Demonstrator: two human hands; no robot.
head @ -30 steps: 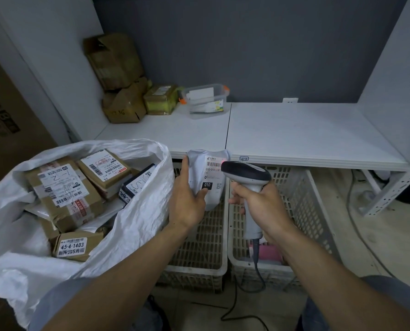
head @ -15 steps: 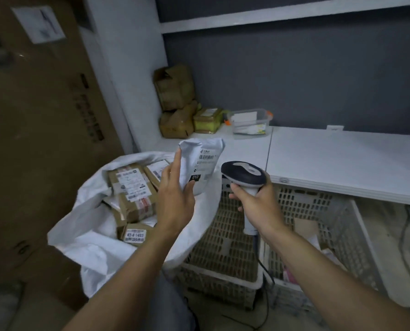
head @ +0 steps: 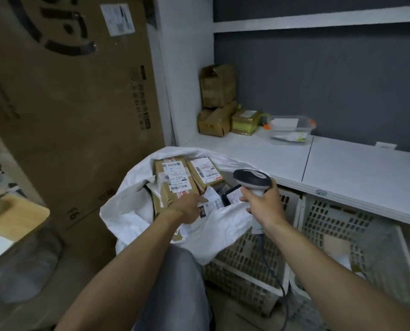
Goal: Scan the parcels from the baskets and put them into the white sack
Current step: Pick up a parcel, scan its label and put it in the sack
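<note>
While half a second ago the left hand (head: 187, 209) held the white parcel (head: 212, 199) up beside the scanner (head: 251, 179), it is now down in the sack (head: 127, 211), fingers stretched flat on the parcel, which lies against the brown boxes (head: 175, 177). The right hand (head: 263, 206) is wrapped around the scanner handle. So this parcel seems scanned and delivered; the next one must come from the baskets (head: 247, 259) under the desk (head: 342, 168)

Boxes (head: 173, 179) crowd the sack (head: 127, 211) mouth; shelf (head: 347, 170) overhangs the baskets (head: 244, 261).
</note>
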